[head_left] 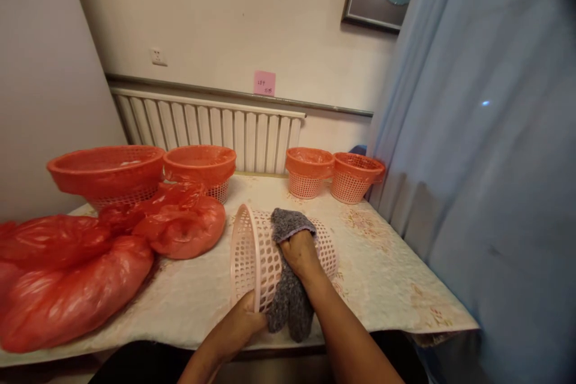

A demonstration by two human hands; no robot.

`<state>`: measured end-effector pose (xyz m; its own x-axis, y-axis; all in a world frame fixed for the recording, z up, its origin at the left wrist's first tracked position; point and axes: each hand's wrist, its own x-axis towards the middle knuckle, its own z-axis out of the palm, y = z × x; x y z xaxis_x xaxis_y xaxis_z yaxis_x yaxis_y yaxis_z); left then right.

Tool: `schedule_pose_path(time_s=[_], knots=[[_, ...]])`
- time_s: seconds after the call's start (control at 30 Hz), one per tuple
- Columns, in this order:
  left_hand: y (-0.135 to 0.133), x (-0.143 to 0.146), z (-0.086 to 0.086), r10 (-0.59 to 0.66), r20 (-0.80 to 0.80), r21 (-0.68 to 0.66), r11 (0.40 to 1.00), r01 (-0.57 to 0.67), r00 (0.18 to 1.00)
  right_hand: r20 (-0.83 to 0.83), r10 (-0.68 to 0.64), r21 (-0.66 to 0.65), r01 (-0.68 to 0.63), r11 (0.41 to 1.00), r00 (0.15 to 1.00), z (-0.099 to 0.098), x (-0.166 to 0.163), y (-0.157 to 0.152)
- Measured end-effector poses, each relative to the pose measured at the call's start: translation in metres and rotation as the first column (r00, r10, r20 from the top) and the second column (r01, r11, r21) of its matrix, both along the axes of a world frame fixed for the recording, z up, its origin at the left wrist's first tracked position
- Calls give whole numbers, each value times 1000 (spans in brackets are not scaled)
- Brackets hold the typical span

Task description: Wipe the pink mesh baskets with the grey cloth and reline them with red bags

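A pink plastic mesh basket (252,258) lies on its side on the table (387,276), its open mouth turned left. My left hand (240,321) grips the basket's rim at the bottom. A grey cloth (288,297) is draped over the basket's wall, and my right hand (301,255) presses it against the basket, fingers curled over it.
Puffed-up red plastic bags (67,276) cover the table's left side. Two wide baskets lined with red bags (108,174) stand at the back left, two small lined ones (335,174) at the back right. A white radiator (207,126) runs behind. A blue curtain (486,162) hangs on the right.
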<state>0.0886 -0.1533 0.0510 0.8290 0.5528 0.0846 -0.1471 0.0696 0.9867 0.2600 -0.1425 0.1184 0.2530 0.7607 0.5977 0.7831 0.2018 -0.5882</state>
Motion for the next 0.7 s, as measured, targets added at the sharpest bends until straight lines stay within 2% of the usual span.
schedule_pose_path(time_s=[0.2,0.4,0.47,0.6,0.7], knots=[[-1,1,4,-78,51,-52,995,81,996,59,-185,-70,189,979,981,-28,59,-2],[0,0,2,-52,-3,-9,999,52,999,56,-274,-78,278,958,960,-49,92,-17],[0,-2,0,-38,-20,4,999,38,999,64,-340,-102,345,933,938,-58,100,-24],[1,-2,0,4,-25,28,1000,-3,1000,130,-480,-298,496,816,868,-86,121,-44],[2,-1,4,0,-14,35,999,0,1000,162,-361,-489,393,779,918,-110,136,-64]])
